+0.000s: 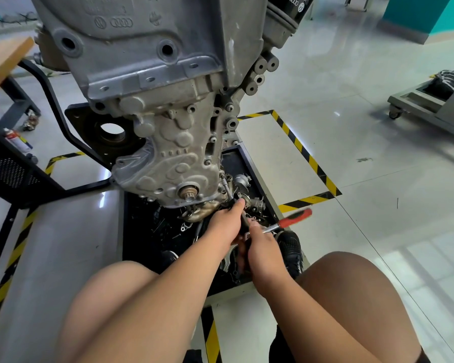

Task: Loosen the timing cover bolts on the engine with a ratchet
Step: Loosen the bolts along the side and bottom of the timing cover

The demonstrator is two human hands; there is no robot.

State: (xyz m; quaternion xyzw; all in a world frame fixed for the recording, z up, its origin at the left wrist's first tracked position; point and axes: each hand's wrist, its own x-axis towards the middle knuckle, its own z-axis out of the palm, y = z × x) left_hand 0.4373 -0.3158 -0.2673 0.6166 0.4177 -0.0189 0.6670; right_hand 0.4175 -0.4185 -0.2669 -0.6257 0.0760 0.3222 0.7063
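The grey timing cover (168,163) hangs on the engine, with small bolts along its right edge. A thin extension bar (227,188) runs from a bolt at the cover's lower right edge (222,176) down towards my hands. My left hand (226,224) pinches the bar partway along, fingertips just below the cover. My right hand (261,247) grips the head end of the ratchet (294,218), whose chrome shaft and red-and-black handle stick out to the right. The ratchet head is hidden by my fingers.
A black tray (254,174) under the engine holds several loose metal parts. The black engine stand frame (55,106) runs on the left, beside a wooden bench top (3,58) and a spray can (17,140). Yellow-black tape (307,155) marks the floor. My knees fill the foreground; a wheeled cart (430,100) stands far right.
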